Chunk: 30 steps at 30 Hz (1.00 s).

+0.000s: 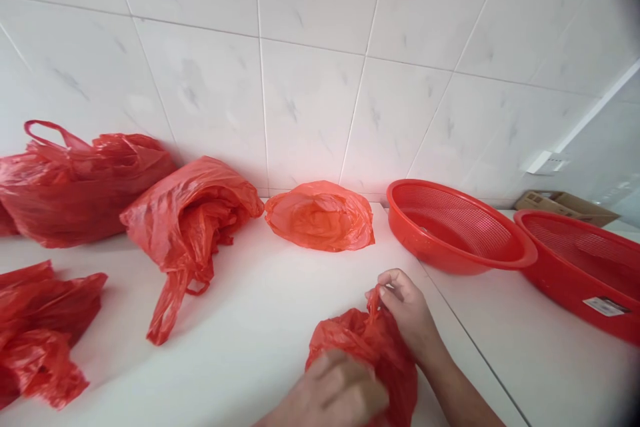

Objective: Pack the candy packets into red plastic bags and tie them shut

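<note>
A bulging red plastic bag (pixel 397 363) stands on the white table close in front of me. At its top, my right hand (pixel 407 310) pinches the gathered, twisted neck or handle between thumb and fingers. My left hand (pixel 343 390) lies across the near side of the bag, smeared by motion, with its fingers curled. Whether it grips any of the plastic I cannot make out. What the bag contains is hidden.
An opened red bag (pixel 320 217) sits by the tiled wall. Red mesh baskets (pixel 457 227) stand to the right, with a cardboard box (pixel 567 207) behind. A crumpled red bag (pixel 195 213), a full red bag (pixel 85 187) and loose red plastic (pixel 43 327) lie left.
</note>
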Tool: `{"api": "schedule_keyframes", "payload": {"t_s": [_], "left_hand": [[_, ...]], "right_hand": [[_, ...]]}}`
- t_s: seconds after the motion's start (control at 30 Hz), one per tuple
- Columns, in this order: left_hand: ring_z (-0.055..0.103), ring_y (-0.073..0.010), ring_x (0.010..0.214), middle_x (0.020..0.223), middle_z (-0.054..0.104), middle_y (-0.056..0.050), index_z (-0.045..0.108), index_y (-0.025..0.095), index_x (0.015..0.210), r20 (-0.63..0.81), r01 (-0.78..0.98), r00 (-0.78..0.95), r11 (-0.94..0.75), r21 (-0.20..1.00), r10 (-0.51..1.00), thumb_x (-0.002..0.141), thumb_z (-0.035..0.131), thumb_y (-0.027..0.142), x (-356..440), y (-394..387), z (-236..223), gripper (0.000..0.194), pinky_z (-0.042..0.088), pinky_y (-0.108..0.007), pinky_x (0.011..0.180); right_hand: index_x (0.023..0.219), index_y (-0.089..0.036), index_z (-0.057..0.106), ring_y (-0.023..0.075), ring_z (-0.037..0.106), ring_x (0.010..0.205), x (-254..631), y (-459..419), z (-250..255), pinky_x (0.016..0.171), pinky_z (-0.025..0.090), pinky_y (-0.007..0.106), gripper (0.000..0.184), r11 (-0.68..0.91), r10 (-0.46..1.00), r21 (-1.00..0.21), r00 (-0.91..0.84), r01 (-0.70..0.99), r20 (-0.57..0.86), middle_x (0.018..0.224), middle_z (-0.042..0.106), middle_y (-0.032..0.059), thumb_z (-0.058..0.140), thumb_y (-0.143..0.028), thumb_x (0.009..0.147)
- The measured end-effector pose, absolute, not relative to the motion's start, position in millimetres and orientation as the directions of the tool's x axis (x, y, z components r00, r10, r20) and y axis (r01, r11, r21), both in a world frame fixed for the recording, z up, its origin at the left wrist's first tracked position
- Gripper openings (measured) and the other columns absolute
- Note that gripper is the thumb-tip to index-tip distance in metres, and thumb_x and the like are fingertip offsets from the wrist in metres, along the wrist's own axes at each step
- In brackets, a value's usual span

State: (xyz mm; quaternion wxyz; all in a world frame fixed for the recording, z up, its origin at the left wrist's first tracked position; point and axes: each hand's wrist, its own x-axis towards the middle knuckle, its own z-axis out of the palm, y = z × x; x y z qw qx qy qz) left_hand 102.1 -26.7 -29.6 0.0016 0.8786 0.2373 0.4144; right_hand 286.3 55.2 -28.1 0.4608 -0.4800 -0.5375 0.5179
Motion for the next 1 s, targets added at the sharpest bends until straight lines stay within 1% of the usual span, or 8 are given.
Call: {"api": "schedule_keyframes", "payload": {"t_s": [0.13,0.27,0.4,0.5,0.6,0.77,0.87,1.0], "left_hand": [[0.057,-0.0362,0.111,0.124,0.056,-0.025,0.044,0.014,0.127,0.613,0.64,0.546,-0.757,0.134,0.571,0.083,0.058,0.041,106,-13,-31,0.054,0.052,-0.048,0.081],[0.065,-0.0166,0.067,0.082,0.069,-0.005,0.055,0.019,0.111,0.471,0.588,0.643,-0.783,0.202,0.604,0.092,0.044,0.028,100,-10,-21,0.024,0.053,-0.025,0.06],[0.065,-0.0148,0.067,0.086,0.07,-0.005,0.056,0.02,0.113,0.553,0.601,0.558,-0.761,0.245,0.619,0.094,0.04,0.035,64,-25,9,0.029,0.051,-0.024,0.062],[0.066,-0.0132,0.077,0.095,0.07,-0.005,0.055,0.022,0.116,0.651,0.687,0.328,-0.646,0.332,0.684,0.091,0.047,0.019,20,-46,29,0.027,0.052,-0.021,0.068],[0.066,-0.0144,0.086,0.098,0.07,-0.002,0.062,0.025,0.105,0.739,0.89,-0.098,-0.273,0.365,0.667,0.087,0.052,0.016,-30,-67,43,0.023,0.053,-0.022,0.074],[0.064,-0.0226,0.093,0.104,0.069,-0.002,0.061,0.025,0.114,0.719,0.733,-0.657,0.417,0.538,0.226,0.083,0.057,0.036,-107,-75,53,0.034,0.05,-0.04,0.087],[0.04,-0.0374,0.128,0.141,0.043,-0.017,0.035,0.019,0.139,0.644,0.74,-0.639,0.564,0.366,0.42,0.084,0.05,0.049,-143,-66,32,0.064,0.038,-0.056,0.097],[0.036,-0.0381,0.132,0.142,0.044,-0.016,0.048,0.022,0.128,0.463,0.758,-0.618,0.638,0.136,0.635,0.09,0.037,0.049,-167,-54,-14,0.048,0.034,-0.064,0.094]], "right_hand": [[0.086,-0.021,0.05,0.0102,0.05,0.058,290,52,-22,0.057,0.041,0.023,0.019,-0.047,0.985,-0.977,-0.174,-0.206,-0.01,0.07,0.055,-0.0039,0.063,-0.032,0.078],[0.076,-0.021,0.054,0.0096,0.045,0.056,306,60,-33,0.053,0.04,0.021,0.02,-0.049,0.995,-0.97,-0.096,-0.239,-0.027,0.062,0.048,-0.0051,0.067,-0.036,0.076],[0.076,-0.022,0.06,0.012,0.05,0.06,324,78,-55,0.052,0.047,0.023,0.026,-0.141,0.989,-0.945,0.006,-0.295,-0.149,0.07,0.053,-0.0014,0.078,-0.033,0.062],[0.077,-0.023,0.063,0.0142,0.053,0.065,328,86,-67,0.052,0.051,0.023,0.035,-0.247,0.959,-0.893,0.038,-0.376,-0.281,0.076,0.057,0.0009,0.084,-0.029,0.05],[0.074,-0.023,0.064,0.0144,0.053,0.066,323,86,-71,0.051,0.051,0.022,0.031,-0.277,0.957,-0.888,-0.019,-0.368,-0.291,0.075,0.056,0.0011,0.084,-0.029,0.05],[0.077,-0.023,0.065,0.0155,0.054,0.07,316,80,-71,0.059,0.052,0.025,0.025,-0.31,0.951,-0.893,-0.095,-0.328,-0.295,0.077,0.057,0.0021,0.08,-0.033,0.06],[0.08,-0.023,0.064,0.0146,0.053,0.069,315,79,-70,0.06,0.051,0.024,0.023,-0.296,0.955,-0.901,-0.1,-0.319,-0.278,0.076,0.057,0.0009,0.078,-0.035,0.065],[0.079,-0.023,0.062,0.0136,0.052,0.067,311,76,-66,0.06,0.049,0.024,0.023,-0.275,0.961,-0.923,-0.117,-0.271,-0.252,0.075,0.057,-0.0005,0.076,-0.037,0.067]]}}
